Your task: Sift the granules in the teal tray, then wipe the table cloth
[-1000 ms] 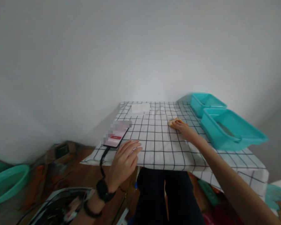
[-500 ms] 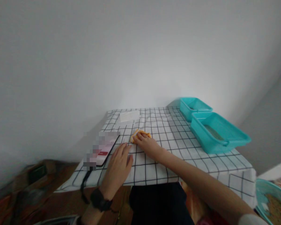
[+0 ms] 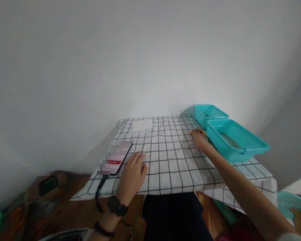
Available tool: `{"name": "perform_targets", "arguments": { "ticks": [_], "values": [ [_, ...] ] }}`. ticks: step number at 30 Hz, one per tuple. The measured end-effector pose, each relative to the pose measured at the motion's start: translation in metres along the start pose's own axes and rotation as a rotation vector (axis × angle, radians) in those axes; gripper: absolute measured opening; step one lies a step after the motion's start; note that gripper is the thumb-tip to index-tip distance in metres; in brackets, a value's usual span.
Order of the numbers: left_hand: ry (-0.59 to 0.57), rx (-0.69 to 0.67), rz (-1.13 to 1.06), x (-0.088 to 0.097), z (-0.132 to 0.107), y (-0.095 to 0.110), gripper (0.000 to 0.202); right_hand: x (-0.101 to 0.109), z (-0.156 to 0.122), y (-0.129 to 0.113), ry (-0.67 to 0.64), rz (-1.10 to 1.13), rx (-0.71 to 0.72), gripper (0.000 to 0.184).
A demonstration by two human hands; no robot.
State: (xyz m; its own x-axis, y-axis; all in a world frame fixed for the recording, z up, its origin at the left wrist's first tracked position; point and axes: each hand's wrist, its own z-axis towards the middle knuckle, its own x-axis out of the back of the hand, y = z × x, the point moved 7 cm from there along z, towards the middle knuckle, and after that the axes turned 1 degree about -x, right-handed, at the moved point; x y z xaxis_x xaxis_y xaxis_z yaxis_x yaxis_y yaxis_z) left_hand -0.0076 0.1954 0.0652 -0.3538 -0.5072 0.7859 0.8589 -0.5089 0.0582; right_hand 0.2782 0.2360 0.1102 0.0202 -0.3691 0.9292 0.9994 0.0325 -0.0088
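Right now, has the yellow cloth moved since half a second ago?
Yes. Against the checked tablecloth, the yellow cloth under the right hand has gone rightward and slightly toward the wall, nearer the front teal basket.

No txt you can read, op. Phone (image 3: 121, 154) scrn has a red bar (image 3: 114, 162), but it's blurry & pt pixelated, so n/a to you; tiny dk marks nr the white sheet (image 3: 141, 125) too sm.

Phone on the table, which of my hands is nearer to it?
Left. Your left hand is just to the right of the phone, not visibly touching it. Your right hand is farther right, across the table, holding the cloth.
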Motion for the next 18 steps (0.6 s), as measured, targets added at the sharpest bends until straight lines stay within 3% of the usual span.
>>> {"name": "perform_targets", "arguments": {
  "ticks": [2, 4, 8, 10, 13, 18],
  "values": [
    [0.003, 0.005, -0.008, 0.0, 0.0, 0.0, 0.035, -0.009, -0.021, 0.009, -0.016, -0.057, -0.039, 0.036],
    [0.003, 0.011, -0.015, -0.001, 0.001, 0.0, 0.035, -0.021, -0.053, 0.013, -0.009, -0.129, -0.047, 0.044],
    [-0.005, 0.013, -0.031, -0.002, 0.002, 0.0, 0.036, -0.035, -0.119, 0.007, 0.09, -0.151, 0.05, 0.059],
    [-0.007, 0.016, -0.038, -0.002, 0.002, 0.0, 0.036, -0.035, -0.132, 0.008, 0.099, -0.106, 0.063, 0.062],
    [0.0, 0.023, -0.046, -0.001, 0.002, 0.0, 0.037, -0.027, -0.114, 0.014, 0.026, -0.067, 0.062, 0.062],
    [0.014, 0.02, -0.054, 0.002, 0.003, 0.001, 0.035, -0.003, -0.047, 0.027, -0.051, -0.12, -0.03, 0.032]
  ]
}}
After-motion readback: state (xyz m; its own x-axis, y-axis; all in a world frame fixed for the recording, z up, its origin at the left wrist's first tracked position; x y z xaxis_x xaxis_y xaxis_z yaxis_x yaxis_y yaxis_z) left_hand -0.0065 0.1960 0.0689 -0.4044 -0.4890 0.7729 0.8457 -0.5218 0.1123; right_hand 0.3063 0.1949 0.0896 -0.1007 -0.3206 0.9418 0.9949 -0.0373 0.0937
